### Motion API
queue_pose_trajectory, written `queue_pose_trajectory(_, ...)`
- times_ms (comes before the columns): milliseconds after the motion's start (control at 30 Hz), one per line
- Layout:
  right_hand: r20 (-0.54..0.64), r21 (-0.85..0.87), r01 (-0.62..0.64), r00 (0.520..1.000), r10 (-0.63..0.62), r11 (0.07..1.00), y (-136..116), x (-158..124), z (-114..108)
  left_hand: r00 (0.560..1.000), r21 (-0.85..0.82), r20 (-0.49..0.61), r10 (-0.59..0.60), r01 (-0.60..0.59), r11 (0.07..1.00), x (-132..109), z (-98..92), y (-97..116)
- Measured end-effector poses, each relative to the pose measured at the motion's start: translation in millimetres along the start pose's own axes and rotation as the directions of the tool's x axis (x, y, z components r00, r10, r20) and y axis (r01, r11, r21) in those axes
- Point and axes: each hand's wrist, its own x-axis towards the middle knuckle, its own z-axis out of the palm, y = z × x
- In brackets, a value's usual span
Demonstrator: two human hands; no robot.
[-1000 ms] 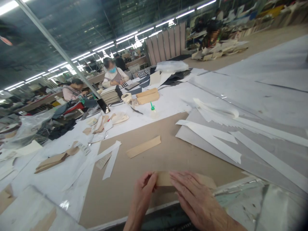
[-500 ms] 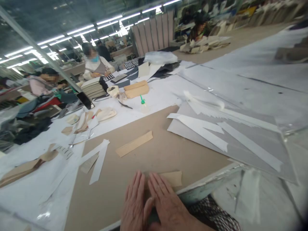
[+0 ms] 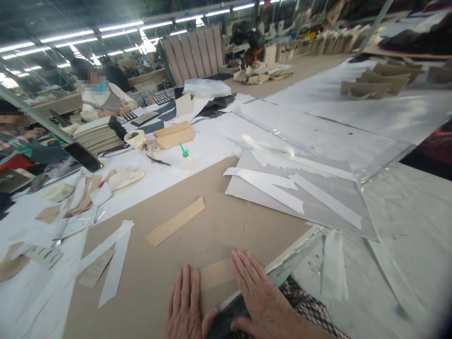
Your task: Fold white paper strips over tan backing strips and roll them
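A tan strip (image 3: 217, 274) lies on the brown board (image 3: 158, 278) close to the table's front edge. My left hand (image 3: 185, 301) rests flat at the strip's left end, fingers stretched out. Over its right end my right hand (image 3: 259, 287) lies with fingers extended, hiding part of that end. Farther back on the board is a second tan strip (image 3: 175, 221), touched by neither hand. White strips (image 3: 118, 263) lie to the left, partly over a small beige piece.
A grey sheet (image 3: 240, 188) bearing several white strips (image 3: 328, 200) overlaps the board's right side. Behind stand a green-capped bottle (image 3: 189, 160) and folded tan pieces (image 3: 174, 135). A phone (image 3: 84, 156) leans at the left. Another person (image 3: 102, 96) works across the table.
My hands have moved apart along the near strip, the right one going right and the left slightly left, so the strip's middle now shows. The camera view has turned right.
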Motion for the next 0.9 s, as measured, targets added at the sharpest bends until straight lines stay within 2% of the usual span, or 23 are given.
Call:
queue_pose_trajectory(133, -0.045, -0.077, -0.031, 0.999, 0.028, 0.997, 18, -10, -10, 1.000, -0.021, -0.001, -0.009, 0.009, 1.000, 0, -0.9, 1)
queue_pose_trajectory(300, -0.074, -0.118, -0.086, 0.994, 0.078, 0.989, 54, -23, -22, 0.999, -0.042, 0.015, -0.039, 0.040, 0.998, 0, -5.2, 0)
queue_pose_trajectory(433, -0.070, 0.022, -0.066, 0.995, 0.067, 0.998, 76, -23, -28, 0.997, -0.053, -0.007, -0.074, 0.073, 0.996, 17, -15.5, -1)
queue_pose_trajectory(533, -0.119, 0.148, -0.118, 0.984, 0.136, 0.982, 81, -18, -30, 0.996, -0.153, -0.049, -0.077, 0.069, 0.986, 48, -28.3, 16)
queue_pose_trajectory(633, -0.159, 0.220, -0.136, 0.972, 0.173, 0.966, 81, -15, -31, 0.998, -0.374, 0.057, -0.036, 0.055, 0.926, 88, -41.6, 49)
queue_pose_trajectory(733, -0.201, 0.276, -0.133, 0.961, 0.193, 0.952, 79, -18, -32, 0.967, -0.513, 0.254, -0.027, 0.159, 0.843, 121, -51.3, 76)
queue_pose_trajectory(800, -0.221, 0.298, -0.134, 0.954, 0.204, 0.945, 78, -21, -32, 0.942, -0.547, 0.335, -0.030, 0.220, 0.808, 135, -54.9, 84)
queue_pose_trajectory(900, -0.236, 0.310, -0.146, 0.945, 0.225, 0.940, 75, -22, -32, 0.932, -0.571, 0.361, -0.029, 0.245, 0.783, 143, -57.4, 84)
